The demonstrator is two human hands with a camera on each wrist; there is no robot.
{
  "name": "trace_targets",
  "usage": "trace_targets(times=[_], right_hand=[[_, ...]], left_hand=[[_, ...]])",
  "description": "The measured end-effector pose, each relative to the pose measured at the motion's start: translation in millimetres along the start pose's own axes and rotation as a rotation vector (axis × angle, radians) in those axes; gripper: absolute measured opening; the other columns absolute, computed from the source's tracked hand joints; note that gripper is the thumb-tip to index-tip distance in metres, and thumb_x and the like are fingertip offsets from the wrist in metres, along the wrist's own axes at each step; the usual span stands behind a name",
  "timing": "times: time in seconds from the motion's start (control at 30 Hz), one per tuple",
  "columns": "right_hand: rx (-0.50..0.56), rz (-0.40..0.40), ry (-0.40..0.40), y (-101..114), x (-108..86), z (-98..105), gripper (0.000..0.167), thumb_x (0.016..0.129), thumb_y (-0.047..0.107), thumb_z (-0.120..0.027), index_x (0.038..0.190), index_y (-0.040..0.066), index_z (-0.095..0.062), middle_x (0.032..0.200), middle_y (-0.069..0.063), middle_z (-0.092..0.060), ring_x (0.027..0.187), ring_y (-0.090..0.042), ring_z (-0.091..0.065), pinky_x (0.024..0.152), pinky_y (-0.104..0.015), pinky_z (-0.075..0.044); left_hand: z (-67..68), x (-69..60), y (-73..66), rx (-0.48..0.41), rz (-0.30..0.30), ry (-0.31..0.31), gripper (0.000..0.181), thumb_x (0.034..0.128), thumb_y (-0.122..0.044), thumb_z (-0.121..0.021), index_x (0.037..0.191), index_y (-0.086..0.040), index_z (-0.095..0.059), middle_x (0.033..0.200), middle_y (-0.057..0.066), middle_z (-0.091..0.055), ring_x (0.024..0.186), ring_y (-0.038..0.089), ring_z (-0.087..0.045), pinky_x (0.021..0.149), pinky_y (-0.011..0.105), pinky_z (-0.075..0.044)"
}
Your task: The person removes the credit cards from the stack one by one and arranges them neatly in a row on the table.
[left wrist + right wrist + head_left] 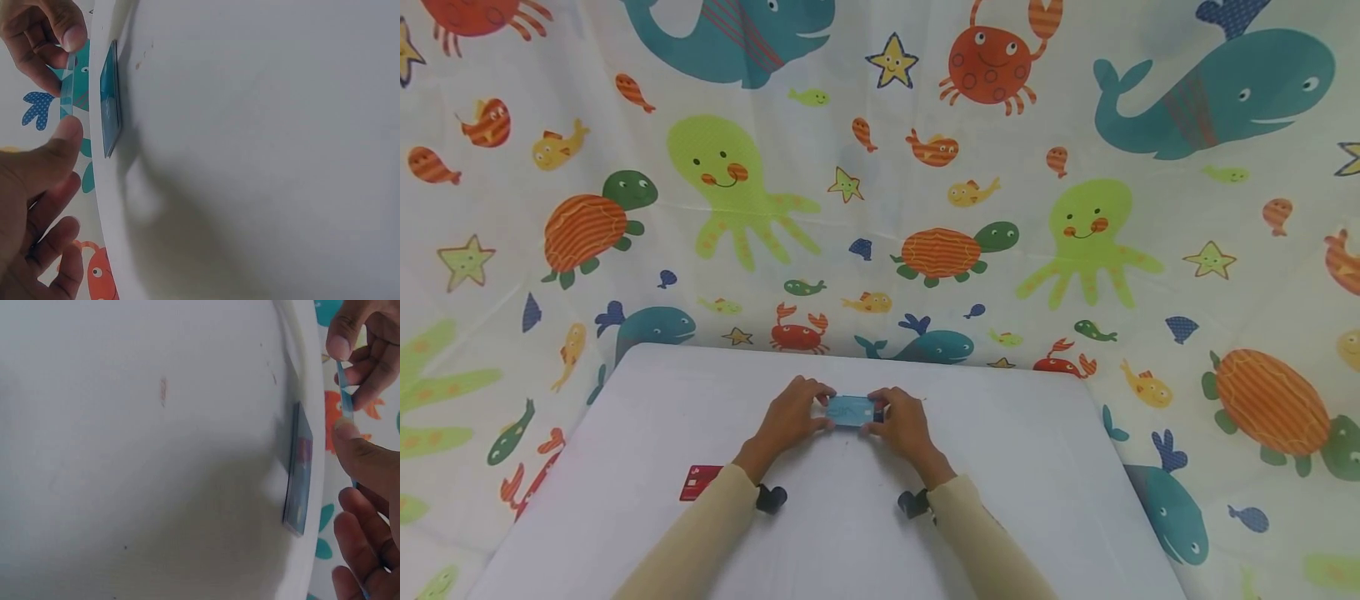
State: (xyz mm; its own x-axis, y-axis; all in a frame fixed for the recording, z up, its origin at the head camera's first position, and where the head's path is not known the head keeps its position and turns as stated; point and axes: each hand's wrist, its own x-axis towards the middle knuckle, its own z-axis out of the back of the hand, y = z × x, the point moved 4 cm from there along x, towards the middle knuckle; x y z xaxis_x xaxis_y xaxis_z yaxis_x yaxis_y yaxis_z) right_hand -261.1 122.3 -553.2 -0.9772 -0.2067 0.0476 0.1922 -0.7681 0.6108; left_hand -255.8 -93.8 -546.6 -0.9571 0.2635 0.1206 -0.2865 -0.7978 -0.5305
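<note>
My left hand (793,412) and right hand (904,421) pinch a light blue card (850,411) at its two short ends, with a small pale square near its right end. Both wrist views show the held card edge-on, raised above the table, the thumbs nearest the camera. Below it, on the table, lies a flat bluish card or thin stack of cards (299,475); its dark blue corner peeks out beside my right fingers in the head view. A red card (703,482) lies near my left forearm, partly covered by the sleeve.
The white table (1030,467) stands before a cloth (880,167) printed with sea animals. Small dark devices are strapped on the left wrist (771,499) and right wrist (913,503). A faint brownish mark (164,392) shows on the tabletop.
</note>
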Motion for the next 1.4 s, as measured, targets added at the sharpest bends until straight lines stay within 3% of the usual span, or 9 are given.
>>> trace_targets(times=[0.37, 0.6, 0.8, 1.2, 1.4], right_hand=[[-0.02, 0.023, 0.001, 15.4, -11.9, -3.5, 0.051, 0.084, 0.03, -0.093, 0.129, 0.019, -0.073, 0.103, 0.003, -0.071, 0.089, -0.012, -0.057, 0.091, -0.035, -0.048], [-0.012, 0.034, 0.008, 23.1, -20.3, -9.1, 0.052, 0.083, 0.033, -0.093, 0.128, 0.02, -0.073, 0.107, 0.004, -0.073, 0.092, -0.011, -0.06, 0.094, -0.037, -0.047], [-0.017, 0.076, 0.003, 30.6, -29.7, -12.4, 0.052, 0.082, 0.033, -0.094, 0.127, 0.018, -0.073, 0.105, 0.004, -0.074, 0.09, -0.009, -0.059, 0.088, -0.032, -0.048], [-0.018, 0.053, 0.04, 36.8, -40.2, -27.1, 0.05, 0.082, 0.036, -0.093, 0.127, 0.025, -0.073, 0.104, 0.011, -0.071, 0.091, -0.005, -0.057, 0.083, -0.026, -0.046], [-0.004, 0.057, 0.046, 40.9, -46.0, -32.1, 0.05, 0.082, 0.036, -0.093, 0.126, 0.025, -0.073, 0.104, 0.011, -0.071, 0.09, -0.004, -0.057, 0.083, -0.026, -0.047]], left_hand=[[13.7, -19.8, 0.7, -0.006, -0.039, -0.036, 0.052, 0.0811, -0.022, -0.094, 0.128, -0.015, -0.074, 0.104, 0.001, -0.071, 0.103, 0.019, -0.058, 0.093, 0.043, -0.06], [18.8, -32.1, 5.3, -0.006, -0.026, -0.03, 0.052, 0.0811, -0.022, -0.094, 0.128, -0.016, -0.074, 0.105, 0.0, -0.071, 0.105, 0.018, -0.059, 0.096, 0.043, -0.062], [23.5, -43.3, 7.4, 0.001, -0.025, -0.037, 0.051, 0.0801, -0.02, -0.095, 0.126, -0.016, -0.075, 0.104, -0.001, -0.071, 0.104, 0.018, -0.059, 0.095, 0.043, -0.062], [28.9, -67.2, 14.5, -0.01, -0.019, -0.079, 0.05, 0.0783, -0.02, -0.096, 0.125, -0.018, -0.076, 0.103, -0.004, -0.07, 0.102, 0.018, -0.062, 0.094, 0.043, -0.064], [30.0, -76.9, 16.7, 0.003, -0.003, -0.07, 0.051, 0.0775, -0.019, -0.096, 0.125, -0.019, -0.076, 0.103, -0.004, -0.07, 0.103, 0.018, -0.061, 0.092, 0.043, -0.064]])
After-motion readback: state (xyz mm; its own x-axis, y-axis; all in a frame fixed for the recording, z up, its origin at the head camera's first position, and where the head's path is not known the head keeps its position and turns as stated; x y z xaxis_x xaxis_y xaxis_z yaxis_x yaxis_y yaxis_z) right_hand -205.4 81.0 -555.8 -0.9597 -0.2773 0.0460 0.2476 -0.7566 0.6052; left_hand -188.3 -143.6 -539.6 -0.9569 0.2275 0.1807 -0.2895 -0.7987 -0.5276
